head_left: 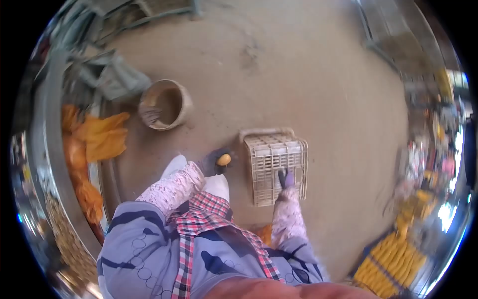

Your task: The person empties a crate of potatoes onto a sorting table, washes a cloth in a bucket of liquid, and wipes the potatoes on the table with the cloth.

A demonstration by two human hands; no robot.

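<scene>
My left hand [214, 162], in a dark glove, is closed around a small yellow-orange oval thing [223, 160]. Its rounded end shows; I cannot tell whether more of it is hidden in the palm. To the right, my right hand [287, 180], gloved in dark and purple, reaches down over a dirty, pale plastic crate [264, 164] with slatted sides. Two of its fingers show as a V against the slats, and the hand seems to grip the crate. The exact hold is hidden. A curved handle [264, 131] stands at the crate's far end.
A dirty round tub [185, 103] with something greyish inside stands on the brown floor at upper left. Orange cloth [102, 137] lies left beside a metal rail [47, 169]. A yellow bundle [391, 264] is at lower right. Metal frames and clutter line the right edge.
</scene>
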